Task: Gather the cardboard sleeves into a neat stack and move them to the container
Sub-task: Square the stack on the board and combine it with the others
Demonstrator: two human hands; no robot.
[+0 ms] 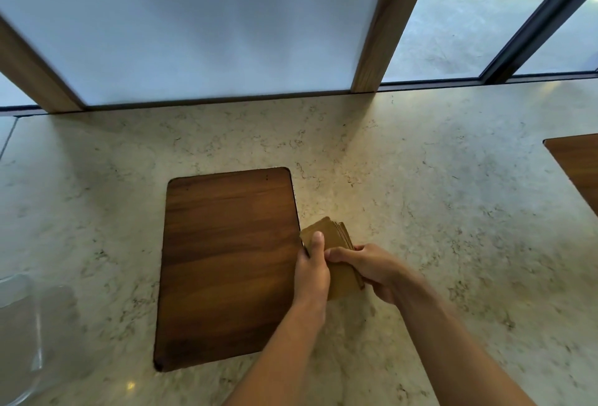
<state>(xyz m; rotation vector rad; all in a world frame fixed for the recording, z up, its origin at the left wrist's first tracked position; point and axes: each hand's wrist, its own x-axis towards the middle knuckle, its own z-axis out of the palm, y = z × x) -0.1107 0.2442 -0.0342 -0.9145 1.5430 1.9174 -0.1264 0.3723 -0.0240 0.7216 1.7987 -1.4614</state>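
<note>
A stack of brown cardboard sleeves (333, 237) is held between both hands just right of a wooden board, over the marble counter. My left hand (312, 271) grips the stack's left side, thumb lying along its top face. My right hand (372, 268) grips its right side, with the thumb curled over the top. The far ends of the sleeves fan out slightly. A clear plastic container (30, 328) stands at the far left edge of the view, partly cut off.
A dark wooden board (226, 269) lies inset in the marble counter (453, 211). A second wooden board (579, 166) shows at the right edge. A frosted panel with wooden posts (378, 27) and a window run along the back.
</note>
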